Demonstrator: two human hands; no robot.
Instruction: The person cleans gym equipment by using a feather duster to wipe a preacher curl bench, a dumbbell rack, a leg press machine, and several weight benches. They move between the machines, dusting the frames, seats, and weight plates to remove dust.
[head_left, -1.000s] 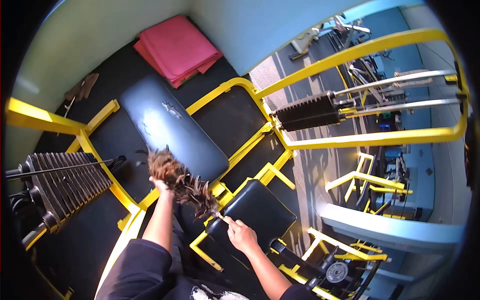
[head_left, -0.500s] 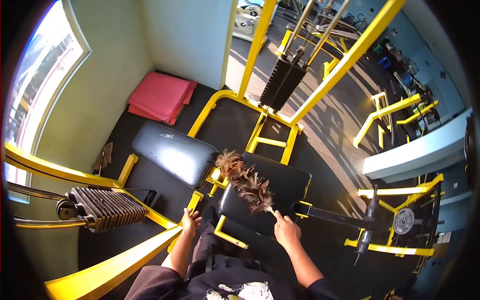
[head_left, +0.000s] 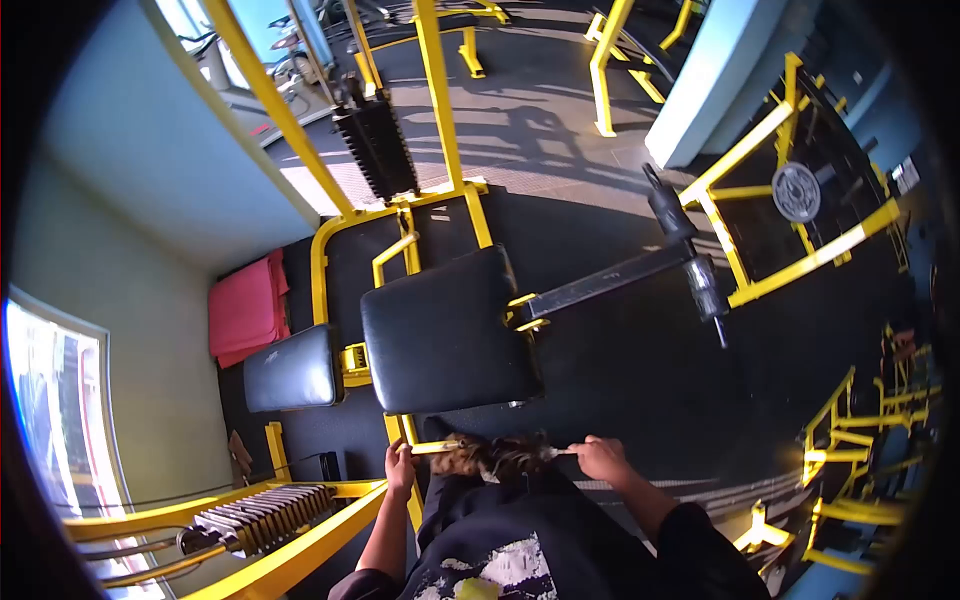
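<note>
In my right hand (head_left: pixel 600 459) is the thin handle of a brown feather duster (head_left: pixel 490 456), held low in front of my body. Its feathers point left, below the front edge of the black padded seat (head_left: pixel 445 330). My left hand (head_left: pixel 399 466) is raised beside a yellow frame bar, near the duster's far end; its fingers look curled, but whether they grip the bar is too small to tell. A smaller black backrest pad (head_left: pixel 293 371) lies left of the seat.
A weight stack (head_left: pixel 265 520) on a yellow frame stands at lower left, another stack (head_left: pixel 375 145) beyond the seat. A padded roller arm (head_left: pixel 690 250) reaches right. Folded red mats (head_left: pixel 247 307) lie by the wall. More yellow machines stand at right.
The view has turned to the right. The duster has come off the seat and back toward my body, still in my right hand. My left hand's fingers, spread before, are now drawn in.
</note>
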